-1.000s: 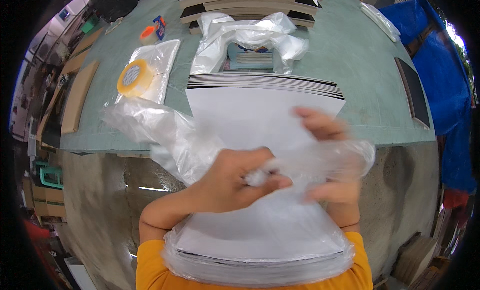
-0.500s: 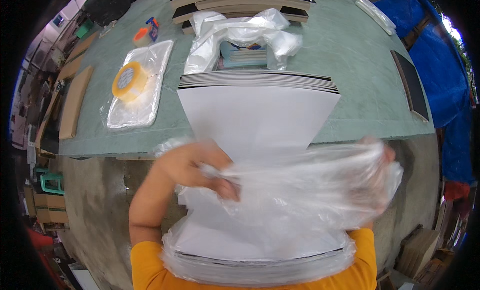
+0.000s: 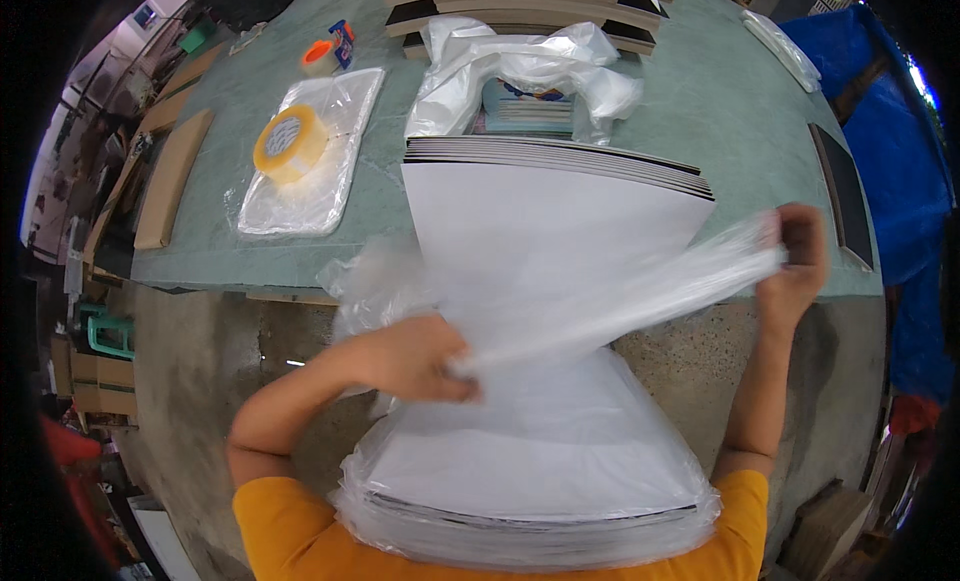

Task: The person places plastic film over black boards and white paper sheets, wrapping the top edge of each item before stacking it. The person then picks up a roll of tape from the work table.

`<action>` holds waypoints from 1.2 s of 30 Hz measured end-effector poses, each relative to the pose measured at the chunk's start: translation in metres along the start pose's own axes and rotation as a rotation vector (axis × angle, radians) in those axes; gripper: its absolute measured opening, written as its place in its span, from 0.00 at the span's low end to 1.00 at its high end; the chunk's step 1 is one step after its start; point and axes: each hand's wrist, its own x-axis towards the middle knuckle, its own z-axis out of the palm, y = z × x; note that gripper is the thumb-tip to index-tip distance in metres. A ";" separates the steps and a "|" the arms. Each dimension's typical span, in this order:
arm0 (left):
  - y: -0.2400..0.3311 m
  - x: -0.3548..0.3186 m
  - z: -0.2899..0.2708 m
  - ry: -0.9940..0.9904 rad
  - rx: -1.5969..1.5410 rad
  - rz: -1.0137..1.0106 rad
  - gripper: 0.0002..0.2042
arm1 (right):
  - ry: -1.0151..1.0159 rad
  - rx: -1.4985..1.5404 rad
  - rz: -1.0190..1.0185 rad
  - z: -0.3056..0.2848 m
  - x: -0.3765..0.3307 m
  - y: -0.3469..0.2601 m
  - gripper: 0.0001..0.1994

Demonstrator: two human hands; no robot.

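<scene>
A tall stack of large white sheets (image 3: pixel 545 221) with dark edges leans from the green table toward my body, its near end wrapped in clear plastic (image 3: pixel 520 526). My left hand (image 3: pixel 425 359) grips one end of a clear plastic bag (image 3: pixel 620 296), low over the middle of the stack. At the stack's right side my right hand (image 3: pixel 795 266) pinches the bag's other end, and the film is stretched taut between both hands across the white sheet. A loose part of the bag (image 3: pixel 375 281) bunches left of the stack.
On the green table (image 3: pixel 720 111) lie a yellow tape roll (image 3: pixel 290 143) on flat clear bags (image 3: pixel 310 166), an orange tape dispenser (image 3: pixel 322 53), crumpled plastic around a small stack of booklets (image 3: pixel 528 96), and flat brown boards (image 3: pixel 520 1) at the back. A blue tarp (image 3: pixel 900 151) hangs right.
My hands have pulled apart: the right one moved out to the right, the left one down and inward. The bag went from a bunched, billowing mass to a taut band.
</scene>
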 end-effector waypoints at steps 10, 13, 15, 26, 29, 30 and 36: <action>-0.032 0.009 -0.039 1.339 0.360 -0.128 0.34 | 0.018 -0.406 -0.204 0.031 -0.007 -0.012 0.26; -0.026 0.002 -0.034 1.181 0.405 -0.116 0.36 | -0.042 -0.412 -0.164 0.020 -0.018 -0.003 0.26; -0.025 -0.003 -0.031 1.199 0.424 -0.042 0.33 | 0.015 -0.308 -0.230 0.009 -0.031 0.004 0.24; -0.109 -0.037 0.027 0.266 -1.130 -0.015 0.23 | -0.760 1.374 0.955 0.012 -0.081 0.047 0.15; -0.160 0.002 0.103 -0.022 -1.248 -0.091 0.22 | -0.912 1.226 1.237 0.070 -0.171 0.125 0.07; -0.181 0.017 0.128 -0.013 -1.196 -0.112 0.21 | -0.843 1.040 1.072 0.096 -0.211 0.155 0.08; -0.201 0.048 0.173 0.385 -0.528 -0.472 0.16 | -0.758 -0.126 0.807 0.128 -0.223 0.150 0.07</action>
